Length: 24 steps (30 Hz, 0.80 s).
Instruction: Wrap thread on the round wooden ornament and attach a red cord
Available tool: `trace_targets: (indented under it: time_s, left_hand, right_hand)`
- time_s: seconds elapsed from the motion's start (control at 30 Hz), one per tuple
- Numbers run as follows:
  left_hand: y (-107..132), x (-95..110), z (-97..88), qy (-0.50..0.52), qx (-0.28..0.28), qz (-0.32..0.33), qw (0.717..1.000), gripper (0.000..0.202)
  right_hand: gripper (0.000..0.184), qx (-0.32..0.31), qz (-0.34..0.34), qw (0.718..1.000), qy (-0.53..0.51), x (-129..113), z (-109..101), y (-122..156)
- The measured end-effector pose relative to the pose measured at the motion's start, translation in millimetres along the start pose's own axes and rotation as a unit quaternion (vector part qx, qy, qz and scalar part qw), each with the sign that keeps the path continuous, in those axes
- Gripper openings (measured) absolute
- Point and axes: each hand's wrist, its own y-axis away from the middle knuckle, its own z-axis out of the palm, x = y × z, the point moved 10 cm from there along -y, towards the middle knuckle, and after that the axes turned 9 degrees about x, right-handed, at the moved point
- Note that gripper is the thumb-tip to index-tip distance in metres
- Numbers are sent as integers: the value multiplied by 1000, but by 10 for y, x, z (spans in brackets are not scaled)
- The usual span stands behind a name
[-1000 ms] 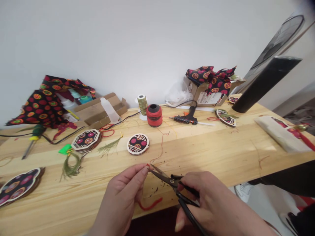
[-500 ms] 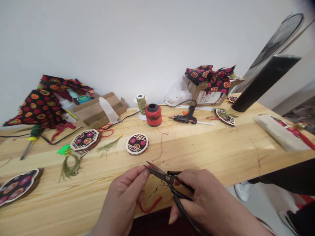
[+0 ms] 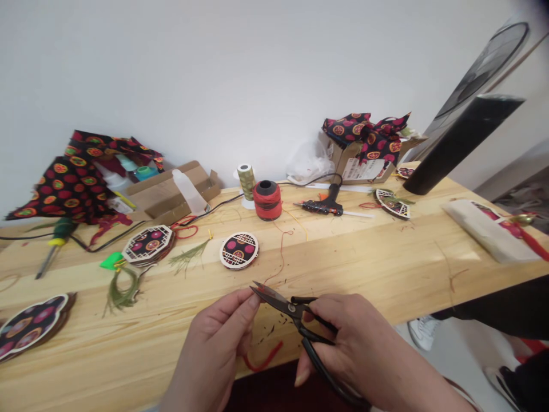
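My right hand (image 3: 343,337) grips black-handled scissors (image 3: 292,309), whose blades point left and lie slightly apart at the fingertips of my left hand (image 3: 223,337). Those left fingers are pinched on red thread, of which only a bit shows by the blade tips. From there the thin red thread (image 3: 282,252) runs back to a red thread spool (image 3: 267,200). A thicker red cord (image 3: 263,359) hangs below my left hand near the table's front edge. Beyond the hands lies a round ornament (image 3: 239,250) with a pale lattice frame over patterned fabric.
An octagonal ornament (image 3: 148,245), a green tassel (image 3: 122,289) and a screwdriver (image 3: 54,246) lie left. Behind stand a green spool (image 3: 246,182), an open cardboard box (image 3: 160,197) and a glue gun (image 3: 326,203). A black roll (image 3: 463,146) rises at right; someone's shoe (image 3: 424,332) shows below.
The scissor blades have come slightly closer together at my left fingertips, and less red shows between them. Both hands stay nearly in place.
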Motion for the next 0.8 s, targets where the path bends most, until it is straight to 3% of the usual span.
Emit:
trace_targets:
  time_s: [0.23, 0.6, 0.8]
  left_hand:
    - [7, 17, 42, 15, -2, -8, 1000, 29]
    - [18, -6, 60, 36, -6, -24, 999, 25]
    - [42, 39, 81, 52, -9, -18, 998, 20]
  right_hand:
    - [6, 13, 9, 998, 54, 111, -12, -18]
    - [11, -8, 5, 1000, 22, 73, 22, -11]
    - [7, 14, 5, 999, 47, 95, -13, 4]
